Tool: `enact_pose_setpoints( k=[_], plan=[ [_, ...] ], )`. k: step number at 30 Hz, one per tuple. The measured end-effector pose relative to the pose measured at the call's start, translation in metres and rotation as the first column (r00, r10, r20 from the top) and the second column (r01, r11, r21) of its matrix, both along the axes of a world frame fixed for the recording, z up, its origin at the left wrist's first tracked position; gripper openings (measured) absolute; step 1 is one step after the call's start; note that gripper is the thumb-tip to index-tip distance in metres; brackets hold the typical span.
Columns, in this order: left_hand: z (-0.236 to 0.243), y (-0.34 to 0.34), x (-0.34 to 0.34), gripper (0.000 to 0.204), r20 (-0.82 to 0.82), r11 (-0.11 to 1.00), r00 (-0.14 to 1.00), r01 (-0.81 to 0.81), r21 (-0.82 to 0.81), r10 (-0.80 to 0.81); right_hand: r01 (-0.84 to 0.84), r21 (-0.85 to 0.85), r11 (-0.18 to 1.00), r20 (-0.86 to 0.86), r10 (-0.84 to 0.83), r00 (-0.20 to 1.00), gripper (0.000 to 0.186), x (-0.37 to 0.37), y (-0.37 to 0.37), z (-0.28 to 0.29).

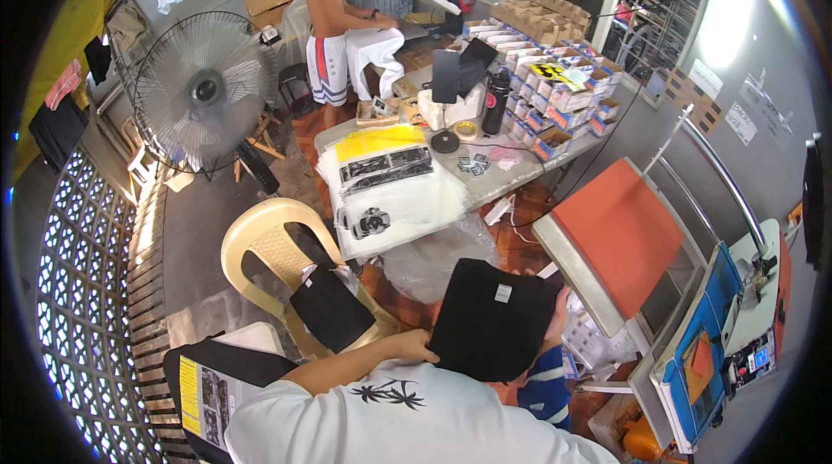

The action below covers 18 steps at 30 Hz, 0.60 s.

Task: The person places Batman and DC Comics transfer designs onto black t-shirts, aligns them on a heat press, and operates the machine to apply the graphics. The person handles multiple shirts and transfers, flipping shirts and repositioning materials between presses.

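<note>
I hold a folded black T-shirt (pixel 494 330) with a small white neck label in front of me, over the floor. My left hand (pixel 414 345) grips its lower left edge, the bare forearm coming in from the lower left. My right hand (pixel 557 315) holds its right edge, mostly hidden behind the cloth. A white shirt with a black palm-tree print (pixel 407 416) fills the bottom of the view. Just right of the black shirt stands a heat press with an orange platen (pixel 620 230).
A beige plastic chair (pixel 260 243) with a black garment (pixel 329 308) stands at left. Beyond it is a table (pixel 520 174) with printed sheets (pixel 390 182), tape and stacked small boxes (pixel 555 91). A standing fan (pixel 204 87) is far left. Another person (pixel 334 26) works at the back.
</note>
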<state>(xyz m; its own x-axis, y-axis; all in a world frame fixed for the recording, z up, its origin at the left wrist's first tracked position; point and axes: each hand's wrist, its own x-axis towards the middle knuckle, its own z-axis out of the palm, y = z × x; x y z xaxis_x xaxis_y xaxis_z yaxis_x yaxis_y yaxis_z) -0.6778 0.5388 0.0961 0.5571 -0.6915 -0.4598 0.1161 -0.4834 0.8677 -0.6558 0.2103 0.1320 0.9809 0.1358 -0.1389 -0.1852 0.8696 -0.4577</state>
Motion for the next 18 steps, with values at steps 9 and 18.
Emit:
enact_pose_setpoints(
  k=[9,18],
  plan=[
    [0.035,-0.079,-0.007,0.049,0.707,0.888,0.538,-0.303,-0.346,0.459,-0.009,-0.837,0.547,0.017,0.042,0.999,0.025,-0.106,-0.075,0.023],
    [0.075,-0.126,0.016,0.017,0.770,0.989,0.633,0.148,-0.018,-0.081,0.488,-0.845,-0.218,0.464,0.155,0.872,0.028,-0.095,-0.057,0.059]
  ],
)
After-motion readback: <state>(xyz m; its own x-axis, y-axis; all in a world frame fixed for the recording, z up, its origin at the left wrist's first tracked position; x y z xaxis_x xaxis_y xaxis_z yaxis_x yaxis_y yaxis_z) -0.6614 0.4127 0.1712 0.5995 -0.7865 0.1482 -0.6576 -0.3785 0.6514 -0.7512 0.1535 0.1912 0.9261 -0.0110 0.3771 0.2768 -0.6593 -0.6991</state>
